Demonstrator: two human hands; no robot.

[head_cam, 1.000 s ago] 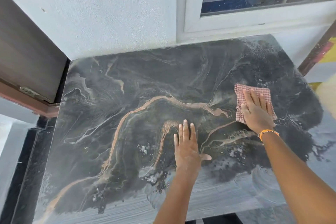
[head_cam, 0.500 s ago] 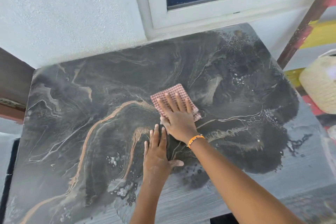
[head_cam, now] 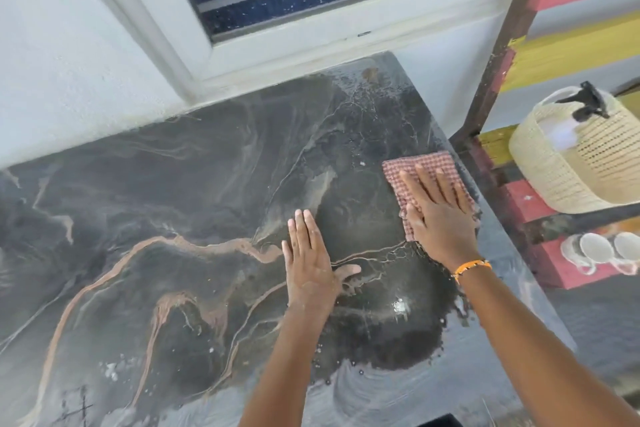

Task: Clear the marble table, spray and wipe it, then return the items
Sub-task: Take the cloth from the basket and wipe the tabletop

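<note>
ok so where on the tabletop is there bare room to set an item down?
Bare marble runs from the left hand out to the wall and window sill, and along the near edge. The right edge is taken: the right hand presses the checked cloth there. Basket sits off the table.
</note>
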